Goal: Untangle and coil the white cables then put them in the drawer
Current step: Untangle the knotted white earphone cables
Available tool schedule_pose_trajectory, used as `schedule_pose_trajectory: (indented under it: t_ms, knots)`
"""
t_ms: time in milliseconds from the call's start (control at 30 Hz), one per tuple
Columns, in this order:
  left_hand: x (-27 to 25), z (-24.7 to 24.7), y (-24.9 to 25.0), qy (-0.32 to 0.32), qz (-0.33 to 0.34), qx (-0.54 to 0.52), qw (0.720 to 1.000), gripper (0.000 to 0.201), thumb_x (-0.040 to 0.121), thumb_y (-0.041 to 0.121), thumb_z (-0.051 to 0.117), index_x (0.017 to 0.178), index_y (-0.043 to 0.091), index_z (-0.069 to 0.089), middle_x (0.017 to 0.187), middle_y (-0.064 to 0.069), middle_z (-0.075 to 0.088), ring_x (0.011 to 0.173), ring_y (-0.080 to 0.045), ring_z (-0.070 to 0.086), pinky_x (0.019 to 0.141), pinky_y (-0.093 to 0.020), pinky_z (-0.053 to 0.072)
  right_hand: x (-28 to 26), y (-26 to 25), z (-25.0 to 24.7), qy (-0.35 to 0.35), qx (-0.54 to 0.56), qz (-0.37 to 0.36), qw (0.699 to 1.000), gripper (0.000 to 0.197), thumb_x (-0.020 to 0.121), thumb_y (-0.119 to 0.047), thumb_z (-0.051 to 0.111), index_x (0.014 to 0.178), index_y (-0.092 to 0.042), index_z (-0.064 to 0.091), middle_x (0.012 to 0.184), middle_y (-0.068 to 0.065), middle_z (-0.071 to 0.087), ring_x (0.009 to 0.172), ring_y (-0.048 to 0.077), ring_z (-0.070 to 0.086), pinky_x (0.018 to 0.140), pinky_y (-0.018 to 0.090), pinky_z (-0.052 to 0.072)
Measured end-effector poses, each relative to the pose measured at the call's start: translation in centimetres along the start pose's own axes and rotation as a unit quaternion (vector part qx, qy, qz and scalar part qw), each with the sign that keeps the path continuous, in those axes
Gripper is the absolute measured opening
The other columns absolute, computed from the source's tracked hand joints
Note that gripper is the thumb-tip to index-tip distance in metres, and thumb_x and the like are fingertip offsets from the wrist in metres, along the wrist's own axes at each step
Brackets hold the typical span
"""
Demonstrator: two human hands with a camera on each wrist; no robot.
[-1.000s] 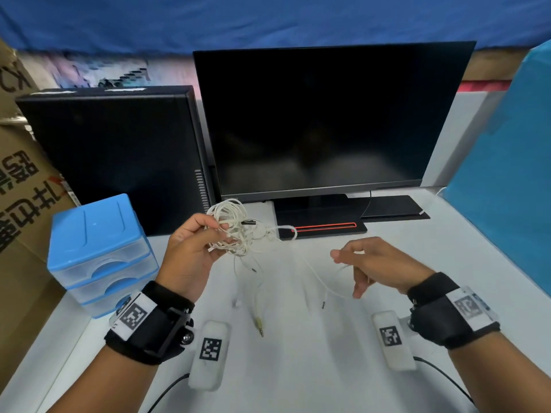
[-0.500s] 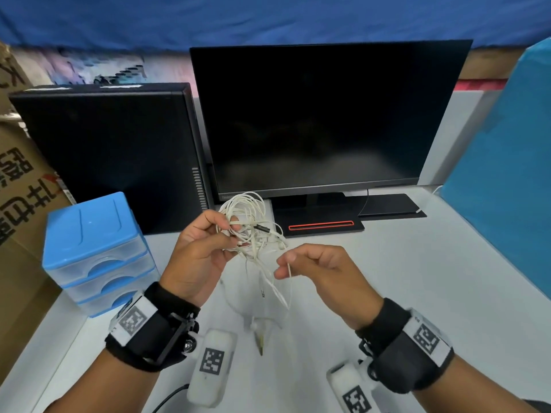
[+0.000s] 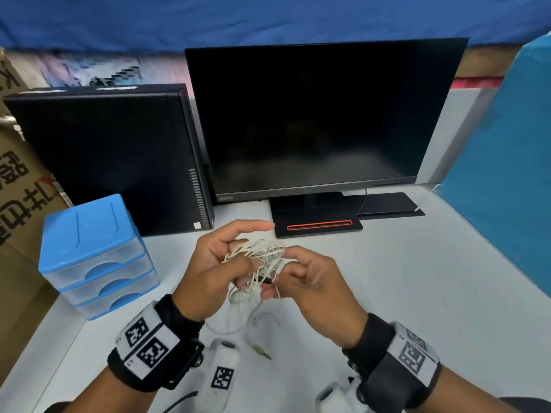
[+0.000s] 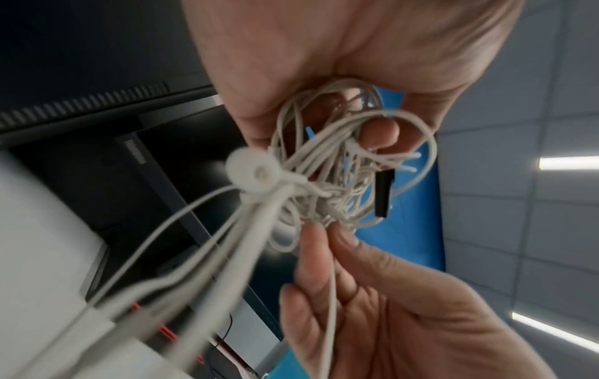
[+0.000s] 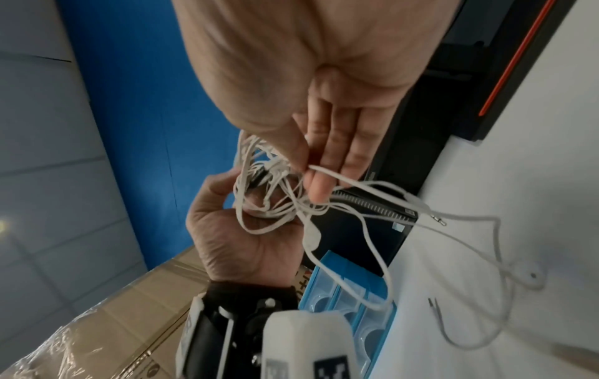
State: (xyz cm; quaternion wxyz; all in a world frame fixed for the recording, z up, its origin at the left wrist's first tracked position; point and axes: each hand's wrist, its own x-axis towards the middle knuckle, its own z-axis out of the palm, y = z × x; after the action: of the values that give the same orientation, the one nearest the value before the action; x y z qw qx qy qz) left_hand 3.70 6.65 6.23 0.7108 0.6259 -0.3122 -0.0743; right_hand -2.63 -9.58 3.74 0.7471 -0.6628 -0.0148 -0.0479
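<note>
A tangled bundle of thin white cables (image 3: 262, 257) (image 4: 327, 166) (image 5: 272, 189) hangs between both hands above the white desk (image 3: 387, 293). My left hand (image 3: 220, 263) (image 5: 233, 230) grips the bundle with curled fingers. My right hand (image 3: 301, 275) (image 4: 340, 256) (image 5: 311, 164) pinches a strand at the bundle's right side. Loose ends trail down to the desk, among them an earbud (image 5: 531, 275) and a metal jack plug (image 3: 262, 351). The blue drawer unit (image 3: 95, 257) stands at the left with its three translucent drawers closed.
A black monitor (image 3: 322, 120) on its stand (image 3: 316, 225) fills the back of the desk, a black computer case (image 3: 113, 156) beside it. Cardboard boxes (image 3: 21, 189) stand at the far left and a blue panel (image 3: 512, 162) at the right.
My right hand came in from the right to the bundle and now pinches a strand against it. Both hands sank lower and closer together; the trailing ends slackened.
</note>
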Motion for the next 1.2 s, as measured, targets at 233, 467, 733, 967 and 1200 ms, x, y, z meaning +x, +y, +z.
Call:
schedule_pose_trajectory:
  t_ms: [233,467,733,967,1200]
  knots:
    - [0.3,0.0,-0.5,0.053,0.006,0.063,0.997,0.040,0.093,0.041,0.044,0.093,0.018,0.077,0.084,-0.027,0.068,0.083,-0.040,0.063,0.085,-0.033,0.050,0.1,-0.1,-0.8,0.135,-0.085,-0.168,0.973,0.020,0.086,0.005,0.068,0.080,-0.011,0.059,0.073,0.002,0.070,0.068,0.014,0.067,0.065,0.031,0.056]
    - [0.1,1.6,-1.8,-0.001,-0.136,0.052,0.989,0.041,0.084,0.051,0.059,0.107,0.018,0.069,0.094,-0.007,0.075,0.086,-0.018,0.070,0.080,-0.026,0.055,0.0,1.1,-1.0,0.146,-0.176,-0.178,0.957,0.024,0.086,0.004,0.066,0.078,-0.017,0.058,0.075,-0.006,0.070,0.069,0.011,0.068,0.059,0.027,0.056]
    - [0.2,1.4,-3.6,0.051,-0.096,0.072,0.991,0.016,0.088,0.005,0.067,0.103,0.013,0.070,0.096,-0.007,0.075,0.085,-0.022,0.070,0.074,-0.030,0.056,0.4,1.4,-1.6,0.118,-0.239,-0.150,0.952,0.018,0.086,-0.008,0.070,0.092,-0.026,0.072,0.084,-0.015,0.072,0.079,0.011,0.068,0.067,0.024,0.056]
    - [0.1,0.9,-3.8,0.059,-0.029,0.127,0.990,0.021,0.086,0.005,0.070,0.091,0.026,0.071,0.092,-0.001,0.073,0.087,-0.024,0.069,0.081,-0.041,0.058,0.5,0.3,-1.6,0.047,-0.106,-0.064,0.991,0.041,0.088,0.002,0.067,0.116,-0.025,0.056,0.087,-0.001,0.077,0.074,0.008,0.069,0.067,0.022,0.052]
    - [-0.1,1.2,-3.5,0.043,0.012,0.172,0.984,0.030,0.087,0.001,0.068,0.089,0.030,0.075,0.091,0.005,0.074,0.092,-0.020,0.069,0.085,-0.040,0.056,0.8,0.1,-1.8,0.069,-0.077,-0.074,0.992,0.039,0.081,0.009,0.072,0.108,-0.017,0.062,0.077,0.009,0.075,0.070,0.021,0.071,0.066,0.029,0.057]
